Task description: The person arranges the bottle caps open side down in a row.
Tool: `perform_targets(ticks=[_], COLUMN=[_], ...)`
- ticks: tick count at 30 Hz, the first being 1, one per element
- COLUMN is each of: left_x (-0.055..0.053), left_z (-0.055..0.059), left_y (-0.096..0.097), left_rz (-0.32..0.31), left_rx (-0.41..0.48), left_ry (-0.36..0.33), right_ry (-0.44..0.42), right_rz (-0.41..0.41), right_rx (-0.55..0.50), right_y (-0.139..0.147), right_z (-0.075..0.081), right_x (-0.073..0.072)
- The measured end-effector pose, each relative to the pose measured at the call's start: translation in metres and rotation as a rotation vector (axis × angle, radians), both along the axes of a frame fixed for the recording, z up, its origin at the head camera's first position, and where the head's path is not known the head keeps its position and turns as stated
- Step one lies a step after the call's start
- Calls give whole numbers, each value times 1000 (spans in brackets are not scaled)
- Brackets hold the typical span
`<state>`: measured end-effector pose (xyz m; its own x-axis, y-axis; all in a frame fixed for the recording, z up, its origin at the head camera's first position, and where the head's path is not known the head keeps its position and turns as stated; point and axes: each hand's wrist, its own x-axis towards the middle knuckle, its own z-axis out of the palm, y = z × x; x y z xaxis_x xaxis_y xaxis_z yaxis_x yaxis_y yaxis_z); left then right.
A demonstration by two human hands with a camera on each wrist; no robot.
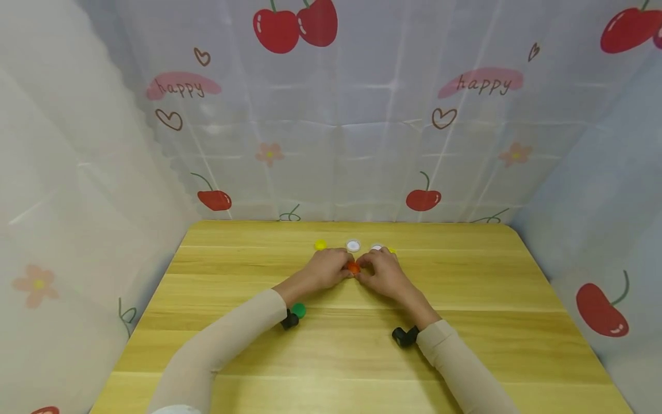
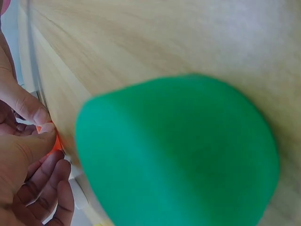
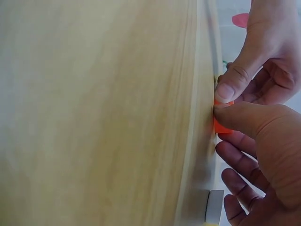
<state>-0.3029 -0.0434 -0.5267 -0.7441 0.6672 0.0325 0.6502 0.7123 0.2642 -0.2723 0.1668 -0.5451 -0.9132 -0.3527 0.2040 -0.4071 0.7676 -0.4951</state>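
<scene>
A small orange piece [image 1: 354, 268] lies between both hands near the table's far middle; most of it is covered by fingers, so its full shape cannot be told. My left hand [image 1: 327, 269] pinches it from the left, thumb and forefinger meeting on it. From the other side my right hand [image 1: 385, 273] pinches it too, thumb tip against the orange [image 3: 223, 123] in the right wrist view. The other fingers of the right hand are loosely bent. Beside the left forearm sits a green rounded piece [image 1: 298, 310], large and blurred in the left wrist view.
Beyond the hands are two round white dishes [image 1: 353, 246], the right one partly behind the right hand. A yellow disc [image 1: 320, 245] lies to their left, another yellow bit [image 1: 392, 250] to the right. A patterned curtain [image 1: 333, 172] rises behind the wooden table [image 1: 341, 356].
</scene>
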Motion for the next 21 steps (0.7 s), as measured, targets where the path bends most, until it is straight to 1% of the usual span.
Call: perform_targets(ticks=[5, 8, 11, 15, 18, 21], left_x=[0, 1, 0, 0, 5, 18], left_z=[-1, 2, 9, 17, 20, 22], left_y=[0, -2, -6, -13, -18, -25], left_rz=[0, -6, -35, -89, -102, -90], left_rx=[-13, 5, 48, 113, 165, 250], left_ry=[-10, -19, -35, -65, -74, -84], right_ry=[25, 38, 26, -7, -8, -16], right_rz=[12, 25, 37, 53, 60, 60], right_rx=[-4, -26, -80, -184, -256, -350], right_y=[1, 2, 3, 7, 10, 11], right_z=[-1, 1, 6, 16, 20, 22], right_x=[1, 3, 7, 16, 25, 35])
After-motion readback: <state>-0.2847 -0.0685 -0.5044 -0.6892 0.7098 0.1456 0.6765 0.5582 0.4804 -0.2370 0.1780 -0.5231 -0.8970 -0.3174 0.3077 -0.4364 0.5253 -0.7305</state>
